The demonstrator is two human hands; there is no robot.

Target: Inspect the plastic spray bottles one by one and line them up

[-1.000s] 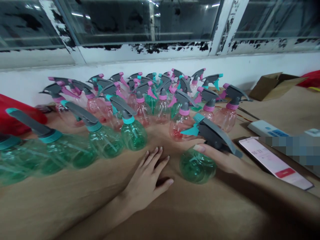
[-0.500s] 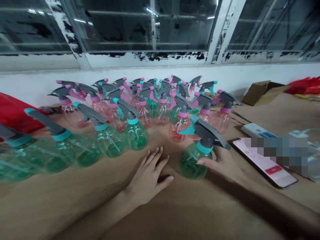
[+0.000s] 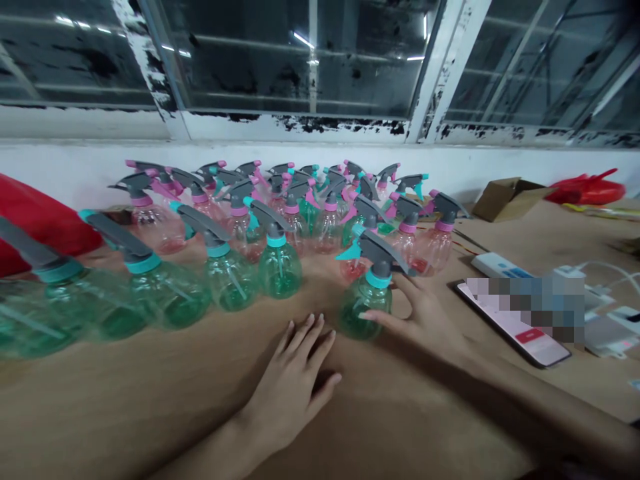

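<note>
My right hand is wrapped round the body of a green spray bottle with a grey and teal trigger head. The bottle stands nearly upright close to the table surface; whether its base touches cannot be told. My left hand lies flat on the table, fingers stretched out, with nothing in it. To its upper left, a row of green spray bottles with teal collars runs to the left edge. Behind, pink spray bottles are crowded together with some green ones among them.
A phone lies lit at the right, beside a white power strip with cables. Farther back are an open cardboard box and a red bag. Another red bag is at the left, and a windowed wall closes the back.
My right hand has moved the green spray bottle left, nearer to the row of green bottles. The left hand stays flat on the table. The view has shifted slightly.
</note>
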